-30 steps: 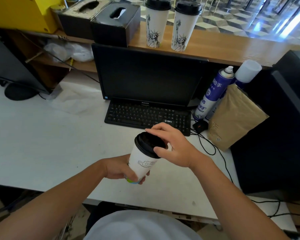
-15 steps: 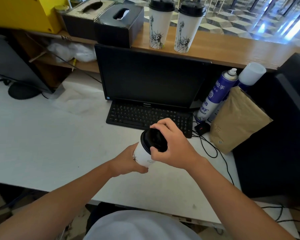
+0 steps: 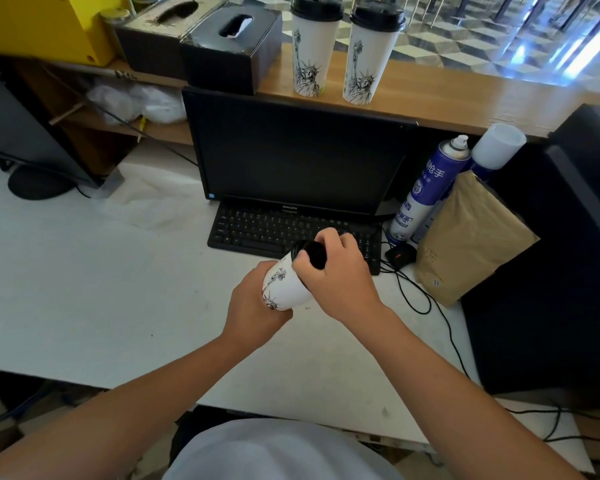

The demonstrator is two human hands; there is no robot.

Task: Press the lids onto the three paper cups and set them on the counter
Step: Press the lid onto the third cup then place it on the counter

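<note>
The left hand [image 3: 253,306] is gripping the paper cup [image 3: 283,287] tilted, top pointing up-right, while the right hand [image 3: 336,275] is clamping its black lid [image 3: 312,252]; contents hidden.

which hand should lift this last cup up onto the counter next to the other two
Left, probably. The left hand already wraps the cup body; the right hand only grips the lid and can let go.

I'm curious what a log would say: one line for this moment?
left hand: holds cup | right hand: on lid | two lidded cups on counter
</note>
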